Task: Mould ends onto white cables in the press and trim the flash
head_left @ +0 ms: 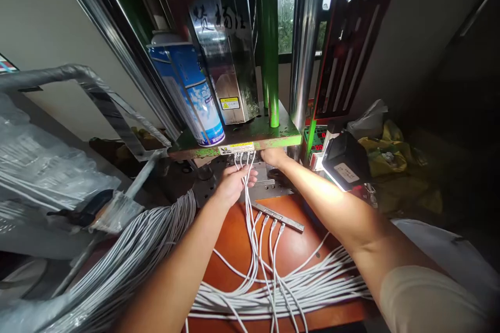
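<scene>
The left hand [233,183] is closed around a few white cables [250,187] whose ends sit under the green press plate [250,138] at the far edge of the tabletop [234,239]. The right hand [273,156] rests at the plate; its grip cannot be told. One fixture bar [279,217] with four cable ends lies mid-tabletop, and the large bundle [128,260] at the left edge appears unprocessed.

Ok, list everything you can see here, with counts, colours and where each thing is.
white cables: a few, white, running from under the green plate down through the left hand
green plate: one, green and worn, machine platform above the hands
spray can: one, blue and white, standing on the plate's left part
metal bar: one, grey, on the orange table, with cable ends at it
cable bundles: many, white, at left and across the table's near edge
black device: one, black with a label, right of the plate
left hand: grip closed on the white cables
right hand: at the plate's underside, fingers hidden
</scene>
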Demonstrator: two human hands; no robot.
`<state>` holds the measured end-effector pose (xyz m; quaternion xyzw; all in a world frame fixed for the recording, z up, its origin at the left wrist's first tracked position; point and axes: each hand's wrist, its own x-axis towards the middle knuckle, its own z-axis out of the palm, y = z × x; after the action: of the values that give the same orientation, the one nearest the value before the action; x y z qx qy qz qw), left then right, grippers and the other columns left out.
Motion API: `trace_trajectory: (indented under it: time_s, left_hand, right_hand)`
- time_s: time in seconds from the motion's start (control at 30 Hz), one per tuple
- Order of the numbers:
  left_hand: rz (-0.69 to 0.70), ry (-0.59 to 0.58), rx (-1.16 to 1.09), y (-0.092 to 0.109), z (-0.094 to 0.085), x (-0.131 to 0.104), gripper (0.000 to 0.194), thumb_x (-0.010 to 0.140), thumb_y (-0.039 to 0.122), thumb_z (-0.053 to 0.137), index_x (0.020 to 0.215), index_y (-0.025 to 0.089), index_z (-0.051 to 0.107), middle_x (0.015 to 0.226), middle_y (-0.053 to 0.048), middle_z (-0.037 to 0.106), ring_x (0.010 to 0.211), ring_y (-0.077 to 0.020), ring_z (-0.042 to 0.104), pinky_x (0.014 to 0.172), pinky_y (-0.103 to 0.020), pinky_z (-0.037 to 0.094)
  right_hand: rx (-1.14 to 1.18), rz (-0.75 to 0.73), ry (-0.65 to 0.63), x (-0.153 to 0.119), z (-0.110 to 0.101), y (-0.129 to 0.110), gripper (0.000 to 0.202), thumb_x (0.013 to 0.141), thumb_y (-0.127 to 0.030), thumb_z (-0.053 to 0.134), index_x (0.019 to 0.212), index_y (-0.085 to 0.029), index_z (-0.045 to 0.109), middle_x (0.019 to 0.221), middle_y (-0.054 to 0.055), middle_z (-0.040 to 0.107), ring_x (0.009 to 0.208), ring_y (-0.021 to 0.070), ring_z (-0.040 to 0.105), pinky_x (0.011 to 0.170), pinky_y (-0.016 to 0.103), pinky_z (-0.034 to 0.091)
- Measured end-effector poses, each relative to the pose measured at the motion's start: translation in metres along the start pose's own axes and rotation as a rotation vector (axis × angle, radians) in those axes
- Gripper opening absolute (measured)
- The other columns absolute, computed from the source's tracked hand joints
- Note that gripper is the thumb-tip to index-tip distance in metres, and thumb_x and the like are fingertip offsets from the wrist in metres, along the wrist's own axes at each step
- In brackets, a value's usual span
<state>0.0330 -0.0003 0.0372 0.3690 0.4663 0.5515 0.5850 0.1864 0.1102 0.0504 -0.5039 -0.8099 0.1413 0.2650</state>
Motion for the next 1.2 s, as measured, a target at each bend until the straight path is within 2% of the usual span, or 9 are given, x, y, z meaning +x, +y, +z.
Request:
trace_trajectory:
  time_s: [0.2, 0.37, 0.5, 0.7, 0.8, 0.9, 0.97, 1.07, 1.2]
  left_hand:
    - [-0.021, -0.089, -0.039, 0.016, -0.006, -0.023, 0.023, 0.086, 0.026, 0.080, 0.097, 0.008, 0.072, 0.081, -0.011, 0.076, 0.060, -0.0133, 0.067, 0.054, -0.022, 0.050]
    - [-0.135, -0.252, 0.021, 0.022, -0.007, -0.078, 0.032, 0.086, 0.029, 0.083, 0.105, 0.005, 0.072, 0.085, -0.016, 0.077, 0.060, -0.0165, 0.069, 0.056, -0.024, 0.052]
    - [-0.254, -0.374, 0.002, 0.023, -0.003, -0.127, 0.038, 0.091, 0.034, 0.080, 0.117, 0.010, 0.069, 0.099, -0.019, 0.078, 0.076, -0.0221, 0.075, 0.071, -0.030, 0.058]
    - [-0.228, -0.312, -0.035, 0.038, 0.013, -0.177, 0.051, 0.086, 0.041, 0.082, 0.124, 0.010, 0.068, 0.101, -0.020, 0.079, 0.086, -0.0293, 0.078, 0.084, -0.037, 0.059]
    - [-0.199, -0.302, 0.055, 0.046, 0.024, -0.187, 0.050, 0.086, 0.050, 0.079, 0.114, 0.009, 0.072, 0.093, -0.019, 0.079, 0.073, -0.0265, 0.076, 0.073, -0.034, 0.057]
    - [-0.126, -0.258, 0.221, 0.040, 0.031, -0.189, 0.049, 0.091, 0.059, 0.071, 0.102, 0.011, 0.074, 0.071, -0.011, 0.074, 0.046, -0.0119, 0.055, 0.049, -0.023, 0.037]
    - [-0.057, -0.172, 0.276, 0.030, 0.034, -0.186, 0.053, 0.091, 0.063, 0.069, 0.095, 0.011, 0.073, 0.053, -0.002, 0.059, 0.043, -0.0071, 0.039, 0.046, -0.021, 0.025]
    - [0.042, -0.039, 0.262, 0.015, 0.038, -0.183, 0.056, 0.087, 0.066, 0.072, 0.090, 0.010, 0.072, 0.047, 0.007, 0.040, 0.047, -0.0069, 0.029, 0.049, -0.020, 0.023]
    - [0.050, -0.004, 0.271, 0.008, 0.040, -0.189, 0.056, 0.089, 0.067, 0.069, 0.091, 0.011, 0.069, 0.050, 0.008, 0.037, 0.049, -0.0077, 0.027, 0.050, -0.023, 0.022]
  right_hand:
    - [0.131, 0.031, 0.196, -0.033, 0.004, 0.001, 0.031, 0.104, -0.039, 0.065, 0.125, -0.017, 0.065, 0.126, 0.009, 0.066, 0.110, 0.0237, 0.066, 0.096, 0.046, 0.057]
    - [0.247, -0.040, 0.301, -0.091, 0.007, 0.003, 0.018, 0.108, -0.029, 0.046, 0.102, -0.018, 0.059, 0.099, 0.007, 0.064, 0.094, 0.0227, 0.061, 0.089, 0.041, 0.053]
    - [0.348, -0.145, 0.379, -0.139, 0.004, -0.008, 0.019, 0.109, -0.033, 0.040, 0.100, -0.022, 0.054, 0.096, 0.005, 0.058, 0.091, 0.0219, 0.058, 0.086, 0.038, 0.051]
    - [0.434, -0.245, 0.538, -0.180, -0.014, -0.031, 0.020, 0.111, -0.029, 0.037, 0.109, -0.022, 0.055, 0.102, 0.008, 0.057, 0.096, 0.0227, 0.058, 0.090, 0.041, 0.050]
    - [0.431, -0.257, 0.601, -0.187, -0.022, -0.038, 0.019, 0.110, -0.027, 0.038, 0.112, -0.022, 0.056, 0.104, 0.009, 0.059, 0.097, 0.0234, 0.059, 0.091, 0.042, 0.051]
    - [0.392, -0.249, 0.626, -0.190, -0.022, -0.042, 0.021, 0.110, -0.025, 0.038, 0.116, -0.020, 0.057, 0.105, 0.011, 0.061, 0.100, 0.0251, 0.059, 0.092, 0.044, 0.051]
    - [0.349, -0.223, 0.629, -0.191, -0.018, -0.042, 0.023, 0.110, -0.027, 0.038, 0.119, -0.018, 0.058, 0.107, 0.013, 0.061, 0.103, 0.0272, 0.058, 0.095, 0.046, 0.049]
    - [0.283, -0.151, 0.607, -0.190, -0.006, -0.041, 0.025, 0.110, -0.030, 0.039, 0.117, -0.017, 0.059, 0.107, 0.014, 0.061, 0.105, 0.0294, 0.056, 0.096, 0.049, 0.047]
    - [0.219, -0.051, 0.492, -0.186, 0.007, -0.031, 0.024, 0.108, -0.029, 0.038, 0.105, -0.019, 0.060, 0.103, 0.012, 0.061, 0.100, 0.0286, 0.056, 0.093, 0.046, 0.047]
